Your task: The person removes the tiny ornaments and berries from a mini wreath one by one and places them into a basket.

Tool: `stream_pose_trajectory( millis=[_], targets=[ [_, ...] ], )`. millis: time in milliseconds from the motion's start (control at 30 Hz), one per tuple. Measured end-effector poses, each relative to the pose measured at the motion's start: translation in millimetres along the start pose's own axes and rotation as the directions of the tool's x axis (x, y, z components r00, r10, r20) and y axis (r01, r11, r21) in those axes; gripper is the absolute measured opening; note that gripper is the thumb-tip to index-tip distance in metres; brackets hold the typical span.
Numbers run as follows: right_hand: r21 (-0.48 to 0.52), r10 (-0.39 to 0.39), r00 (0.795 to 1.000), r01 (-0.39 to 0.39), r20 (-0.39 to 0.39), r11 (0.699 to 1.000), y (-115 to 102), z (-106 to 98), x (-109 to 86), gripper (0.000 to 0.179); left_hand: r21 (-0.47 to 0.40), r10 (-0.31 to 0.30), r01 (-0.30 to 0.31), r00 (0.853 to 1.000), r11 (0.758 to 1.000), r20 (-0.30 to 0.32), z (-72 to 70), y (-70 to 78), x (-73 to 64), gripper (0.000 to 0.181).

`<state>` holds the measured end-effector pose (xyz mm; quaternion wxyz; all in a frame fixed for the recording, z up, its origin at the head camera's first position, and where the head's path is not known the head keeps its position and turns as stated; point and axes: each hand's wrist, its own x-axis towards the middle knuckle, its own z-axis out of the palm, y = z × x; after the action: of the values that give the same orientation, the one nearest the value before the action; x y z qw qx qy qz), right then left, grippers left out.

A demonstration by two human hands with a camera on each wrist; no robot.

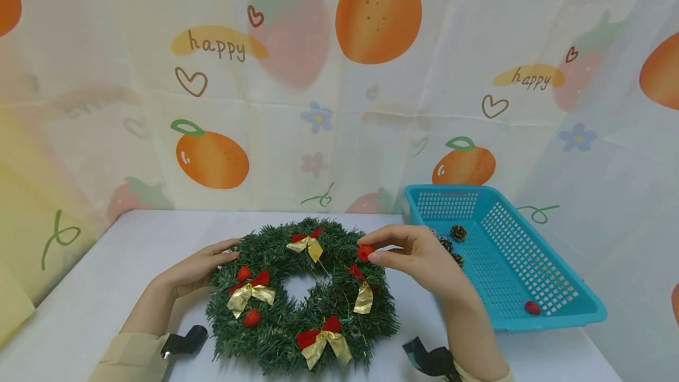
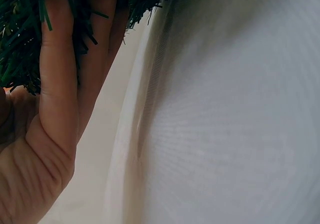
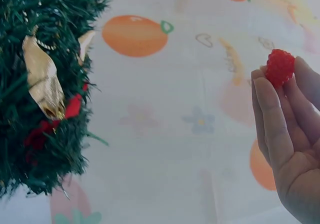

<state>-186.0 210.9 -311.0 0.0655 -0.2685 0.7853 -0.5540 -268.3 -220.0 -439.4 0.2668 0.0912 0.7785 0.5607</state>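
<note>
You could read the word "happy" twice on the printed cloth (image 1: 382,152) in front of you, in brown handwritten-style lowercase letters: once on the yellow-orange stripe (image 1: 220,45) at upper left, once on the smaller stripe (image 1: 529,78) farther right. In your right wrist view, a yellow band (image 3: 232,59) on that cloth carried sideways lettering too blurred for you to make out.
</note>
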Motion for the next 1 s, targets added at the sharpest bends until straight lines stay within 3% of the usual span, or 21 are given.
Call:
stream_pose_trajectory(
  millis=[400,667,1000],
  targets=[
    [-0.048,-0.025,0.982,0.017,-0.185,0.999,-1,-25,-14.0,0.028,0.0,0.003,-0.003,1.0,1.0,-0.005,0.9,-0.8,-0.6,0.072],
    [-0.065,-0.047,0.954,0.029,-0.297,0.997,-1,-42,-24.7,0.028,0.002,-0.002,0.002,1.0,1.0,-0.002,1.2,-0.8,0.1,0.071],
    [-0.022,-0.015,0.913,0.006,-0.407,1.0,4,-63,-34.4,0.031,0.004,-0.005,0.005,1.0,1.0,-0.007,1.4,0.2,0.3,0.072]
  ],
)
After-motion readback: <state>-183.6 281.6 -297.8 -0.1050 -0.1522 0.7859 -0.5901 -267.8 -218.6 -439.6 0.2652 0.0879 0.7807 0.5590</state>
